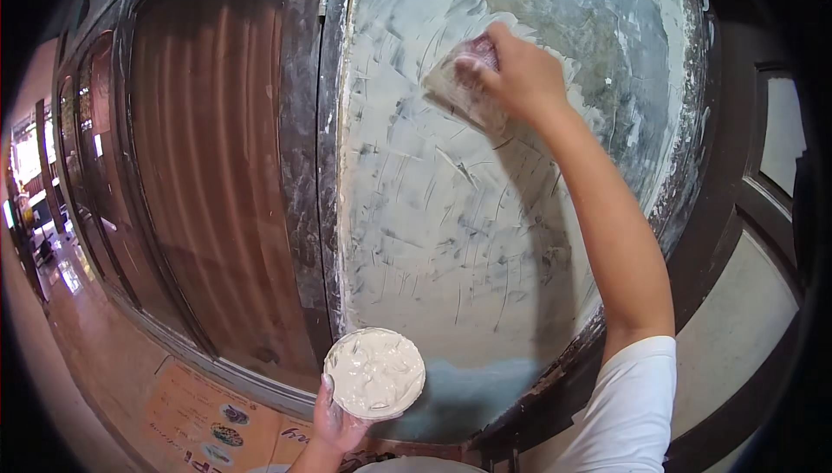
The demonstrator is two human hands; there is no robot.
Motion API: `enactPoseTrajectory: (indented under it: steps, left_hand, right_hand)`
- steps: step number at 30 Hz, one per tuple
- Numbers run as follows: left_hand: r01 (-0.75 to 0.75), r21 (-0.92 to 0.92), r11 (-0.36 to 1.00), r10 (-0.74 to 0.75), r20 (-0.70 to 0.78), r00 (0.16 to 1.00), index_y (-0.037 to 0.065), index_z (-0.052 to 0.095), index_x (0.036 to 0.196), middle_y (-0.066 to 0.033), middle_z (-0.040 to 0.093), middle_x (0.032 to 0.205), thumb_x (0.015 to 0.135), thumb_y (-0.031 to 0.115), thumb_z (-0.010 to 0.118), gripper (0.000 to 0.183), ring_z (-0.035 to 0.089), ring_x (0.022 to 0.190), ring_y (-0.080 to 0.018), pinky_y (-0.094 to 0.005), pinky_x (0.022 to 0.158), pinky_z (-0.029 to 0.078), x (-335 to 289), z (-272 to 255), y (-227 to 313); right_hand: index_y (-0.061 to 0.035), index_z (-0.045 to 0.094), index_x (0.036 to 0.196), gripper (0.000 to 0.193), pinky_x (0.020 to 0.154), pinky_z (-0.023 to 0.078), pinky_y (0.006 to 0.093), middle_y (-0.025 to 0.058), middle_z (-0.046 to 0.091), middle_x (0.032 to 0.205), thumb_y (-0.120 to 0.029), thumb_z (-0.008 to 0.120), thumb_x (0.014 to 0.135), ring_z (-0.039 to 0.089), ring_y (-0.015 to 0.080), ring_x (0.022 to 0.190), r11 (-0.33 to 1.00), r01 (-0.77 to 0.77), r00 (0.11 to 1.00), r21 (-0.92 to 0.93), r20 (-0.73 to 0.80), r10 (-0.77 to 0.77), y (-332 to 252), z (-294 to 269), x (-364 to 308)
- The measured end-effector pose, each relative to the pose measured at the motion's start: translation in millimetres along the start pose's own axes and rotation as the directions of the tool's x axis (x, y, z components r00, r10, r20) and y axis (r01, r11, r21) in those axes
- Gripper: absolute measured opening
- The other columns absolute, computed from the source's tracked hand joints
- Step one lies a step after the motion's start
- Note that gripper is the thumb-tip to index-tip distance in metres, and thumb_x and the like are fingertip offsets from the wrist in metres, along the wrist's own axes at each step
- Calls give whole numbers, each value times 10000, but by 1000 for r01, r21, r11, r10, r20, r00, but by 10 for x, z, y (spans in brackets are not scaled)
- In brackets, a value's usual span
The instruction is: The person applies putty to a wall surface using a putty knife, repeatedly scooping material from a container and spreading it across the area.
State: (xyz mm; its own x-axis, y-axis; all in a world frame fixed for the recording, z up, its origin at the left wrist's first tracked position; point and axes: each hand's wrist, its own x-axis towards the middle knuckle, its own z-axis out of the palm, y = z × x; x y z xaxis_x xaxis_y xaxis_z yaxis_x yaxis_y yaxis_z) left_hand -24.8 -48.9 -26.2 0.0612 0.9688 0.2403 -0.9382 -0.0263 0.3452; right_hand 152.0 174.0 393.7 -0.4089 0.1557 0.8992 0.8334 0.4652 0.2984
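My right hand (520, 74) is closed on a putty scraper (464, 87) with a wide, pale-smeared blade and a dark reddish grip. Its blade lies against the upper part of a wall panel (433, 222), which is coated with streaky off-white putty. Grey bare surface shows through at the upper right of the panel and in scattered marks. Low down, my left hand (338, 425) grips a round tub (419, 395) from below and the side. Creamy putty (373, 373) fills the tub, its top stirred into ridges.
Left of the panel stands a dark-framed glass door (208, 178) with a brown curtain behind it. A dark wooden door with pale panels (737, 317) is at the right. On the floor at lower left lies an orange printed sheet (199, 417).
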Motion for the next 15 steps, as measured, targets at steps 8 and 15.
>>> enactPoseTrajectory:
  steps: [8, 15]
  left_hand:
    - [-14, 96, 995, 13, 13, 1000, 151, 162, 1581, -177, 218, 1615, 978, 589, 421, 789, 289, 1440, -453, -686, 1097, 333, -53, 64, 109]
    - [-29, 74, 997, 28, 13, 1000, 149, 192, 1575, -168, 220, 1617, 979, 578, 429, 771, 280, 1443, -456, -710, 1075, 334, -100, -18, 186]
  right_hand:
    - [-88, 518, 1079, 465, 663, 526, 458, 130, 712, 869, -509, 619, 912, 690, 346, 827, 1000, -7, 998, -16, 55, 8, -170, 13, 141]
    - [-94, 521, 1086, 456, 682, 527, 473, 147, 708, 881, -491, 642, 898, 687, 351, 838, 995, -80, 997, 52, 13, 79, -232, 55, 260]
